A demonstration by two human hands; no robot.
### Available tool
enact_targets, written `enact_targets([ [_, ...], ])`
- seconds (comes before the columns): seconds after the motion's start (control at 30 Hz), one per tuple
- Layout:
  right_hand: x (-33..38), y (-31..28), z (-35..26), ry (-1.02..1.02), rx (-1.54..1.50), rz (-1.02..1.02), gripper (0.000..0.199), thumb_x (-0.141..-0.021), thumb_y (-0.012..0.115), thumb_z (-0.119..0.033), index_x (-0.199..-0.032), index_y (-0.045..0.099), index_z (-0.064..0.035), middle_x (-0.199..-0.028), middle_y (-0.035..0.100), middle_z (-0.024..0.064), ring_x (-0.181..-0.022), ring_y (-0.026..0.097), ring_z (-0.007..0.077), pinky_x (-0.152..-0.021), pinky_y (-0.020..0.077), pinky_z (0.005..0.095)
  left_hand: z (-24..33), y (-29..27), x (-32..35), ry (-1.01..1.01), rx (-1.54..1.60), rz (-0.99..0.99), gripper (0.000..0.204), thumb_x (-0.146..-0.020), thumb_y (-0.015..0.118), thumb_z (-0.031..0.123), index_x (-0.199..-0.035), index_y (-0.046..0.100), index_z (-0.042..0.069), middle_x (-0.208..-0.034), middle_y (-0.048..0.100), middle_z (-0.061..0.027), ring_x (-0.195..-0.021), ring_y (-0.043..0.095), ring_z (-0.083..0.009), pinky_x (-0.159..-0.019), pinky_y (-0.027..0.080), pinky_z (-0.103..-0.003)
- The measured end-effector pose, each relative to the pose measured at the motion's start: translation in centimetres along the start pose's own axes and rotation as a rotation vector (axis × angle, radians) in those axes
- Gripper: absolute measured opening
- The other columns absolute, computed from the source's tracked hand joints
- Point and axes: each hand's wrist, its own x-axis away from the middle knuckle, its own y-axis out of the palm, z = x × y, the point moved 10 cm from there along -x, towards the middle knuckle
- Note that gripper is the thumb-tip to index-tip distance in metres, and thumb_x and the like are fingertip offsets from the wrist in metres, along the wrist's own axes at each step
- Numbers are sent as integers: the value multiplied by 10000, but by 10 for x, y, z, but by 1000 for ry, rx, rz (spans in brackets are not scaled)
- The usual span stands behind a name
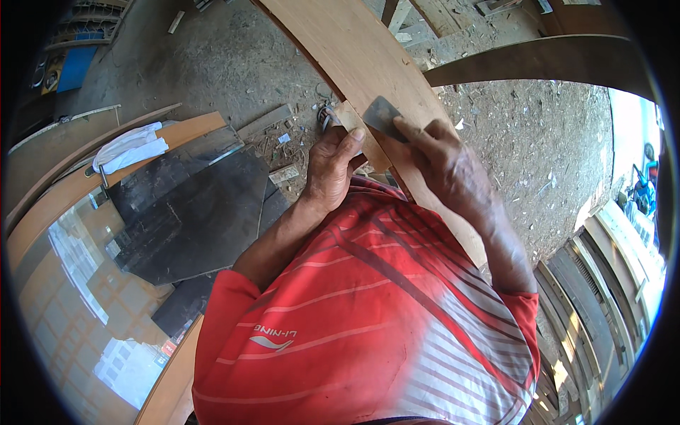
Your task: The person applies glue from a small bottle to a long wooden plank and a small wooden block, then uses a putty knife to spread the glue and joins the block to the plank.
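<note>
A long light-brown wooden board point(347, 39) runs from the far edge toward my body, its near part beside my red shirt. My right hand point(457, 173) is closed round a flat, dark metal scraper point(382, 117), the blade lying over the board's face. On the board's left edge is a short, pale wood strip point(374, 153). My left hand point(331, 168) grips this strip, thumb on top and fingers curled underneath, mostly hidden. The scraper's blade is just right of the strip. How the strip is joined to the board I cannot tell.
Dark flat panels point(205, 212) and a white cloth point(131, 147) lie at the left, near a glossy sheet-covered surface point(78, 283). A dark curved board point(545, 60) crosses the far right. Stacked planks point(591, 304) lie at the right; wood scraps litter the ground point(524, 156).
</note>
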Motion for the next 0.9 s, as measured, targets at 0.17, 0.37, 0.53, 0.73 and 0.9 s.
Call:
enact_targets([
  [0.17,16,-2,-22,-106,203,97,429,-969,699,-157,-1382,636,-61,-901,605,119,-829,665,300,-725,562,417,4,2,1,1,-14,15,175,-1059,680,234,-1131,640,79,-1139,673,-45,-1050,668,-142,-971,580,-364],
  [0.37,31,2,-22,-50,94,114,445,-954,732,-207,-1357,637,-42,-894,598,107,-849,656,284,-761,561,415,3,3,1,-8,-13,-3,164,-1053,688,234,-1114,641,89,-1105,666,-37,-1020,660,-133,-934,587,-360],
  [0.53,35,0,-22,-73,103,116,469,-928,753,-123,-1381,637,-77,-949,640,136,-813,679,314,-714,572,427,-2,-6,-1,-27,-38,21,151,-1050,693,237,-1100,649,102,-1088,670,-32,-1017,660,-128,-921,585,-357],
  [0.73,19,-4,-23,-40,69,122,412,-941,717,-173,-1335,654,-73,-903,595,118,-842,664,300,-736,554,432,7,9,2,-31,-6,-1,175,-1049,692,234,-1170,655,113,-1123,676,-19,-1038,659,-118,-920,574,-341],
  [0.9,32,2,-21,-20,99,104,398,-942,730,-200,-1319,675,-84,-889,595,118,-827,666,301,-718,550,428,6,7,1,-15,-4,18,237,-1046,693,228,-1241,642,104,-1159,677,-20,-1047,662,-123,-931,575,-344],
])
